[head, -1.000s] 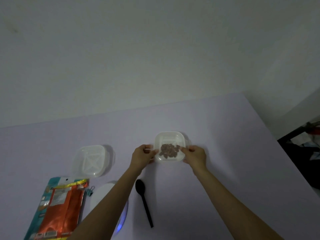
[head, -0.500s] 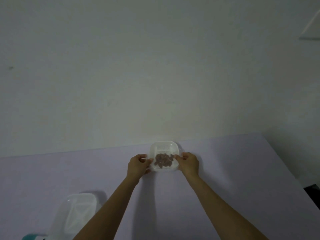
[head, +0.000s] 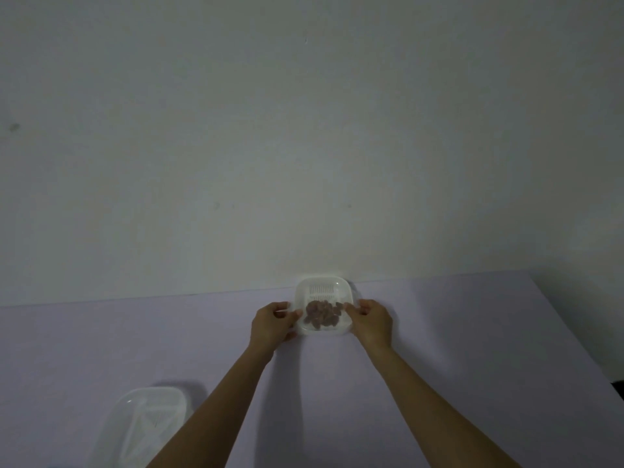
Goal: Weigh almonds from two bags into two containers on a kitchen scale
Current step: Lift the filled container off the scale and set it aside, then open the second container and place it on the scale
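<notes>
Head camera looks down at a purple table. A small clear tub is at the far edge of it, at 12 o'clock from the person, close by the white wall. I cannot tell if the tub rests on the table or is a bit above it.

A little heap of almonds lies in the near half of the tub. The left hand pinches the tub's rim at 9 o'clock, thumb on top and fingers curled below. The right hand pinches the rim at 3 o'clock the same way.

One hand on each side holds the tub flat, so I think no nuts can roll out. Putting it far back would leave room near the person, likely because this share is weighed.

At 7 o'clock lies a clear plastic piece. It may be a lid or a second tub.
</notes>
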